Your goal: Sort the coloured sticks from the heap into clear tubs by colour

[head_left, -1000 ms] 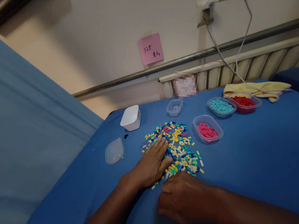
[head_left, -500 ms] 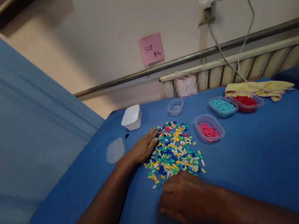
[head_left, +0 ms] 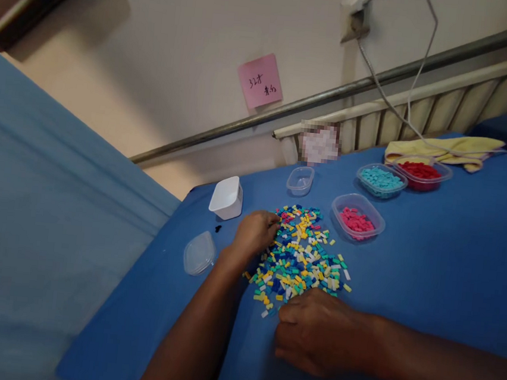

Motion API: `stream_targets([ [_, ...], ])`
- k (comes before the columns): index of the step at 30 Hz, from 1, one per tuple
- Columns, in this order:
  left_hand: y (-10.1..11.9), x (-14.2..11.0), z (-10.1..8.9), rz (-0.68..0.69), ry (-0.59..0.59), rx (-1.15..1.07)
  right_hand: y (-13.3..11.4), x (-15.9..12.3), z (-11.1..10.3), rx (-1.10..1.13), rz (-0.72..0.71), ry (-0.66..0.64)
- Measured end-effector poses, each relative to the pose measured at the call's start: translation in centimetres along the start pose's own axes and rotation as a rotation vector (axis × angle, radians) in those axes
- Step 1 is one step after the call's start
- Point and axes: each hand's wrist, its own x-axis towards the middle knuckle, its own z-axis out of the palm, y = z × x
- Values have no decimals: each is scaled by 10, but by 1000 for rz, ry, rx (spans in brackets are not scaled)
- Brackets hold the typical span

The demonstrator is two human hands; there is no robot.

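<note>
A loose pile of small plastic pieces (head_left: 300,260) in yellow, white, green, blue and pink lies spread on the blue cloth. At the pile's upper left edge, my left hand (head_left: 256,232) has its fingers bent and drawn together beside a few pink pieces; whatever is between the fingertips is too small to make out. My right hand (head_left: 311,333) rests at the near edge of the pile, curled with the knuckles up. Its fingertips are turned under, so anything in them is hidden. A clear tub of pink pieces (head_left: 357,218) stands to the right of the pile.
Behind it are tubs of turquoise pieces (head_left: 380,179) and red pieces (head_left: 422,173), beside a yellow cloth (head_left: 448,150). A small clear tub (head_left: 300,181), a white tub (head_left: 227,198) and clear lids (head_left: 199,253) surround the pile. A cable (head_left: 420,68) hangs from the wall.
My left hand has lifted from lying along the pile's edge and moved up and right, its fingers bending together near the pink pieces. My right hand stays curled in place. The view shifted slightly.
</note>
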Motion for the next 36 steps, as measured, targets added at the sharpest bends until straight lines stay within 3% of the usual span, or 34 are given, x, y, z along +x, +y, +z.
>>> stream_targets([
  [3,2,11,1,39,-73,59,1,1,1,-6,-28,20],
  [6,-3,9,0,50,-64,23,1,2,-2,5,-45,27],
  [12,-25,9,-8,-144,25,-275,2,3,-6,55,-52,-11],
  [14,-28,14,-9,-132,42,-294,2,3,-6,61,-54,16],
  [17,-28,20,-9,-53,12,-209,2,3,-7,65,-61,23],
  [23,-25,24,-10,77,-193,-19,2,2,-6,68,-61,32],
  [27,-20,25,-11,160,-192,101,2,0,-1,57,-55,37],
  [31,-14,24,-11,131,-169,110,3,0,0,58,-59,22],
  [36,-20,20,-14,41,-157,-36,4,0,0,65,-55,37],
])
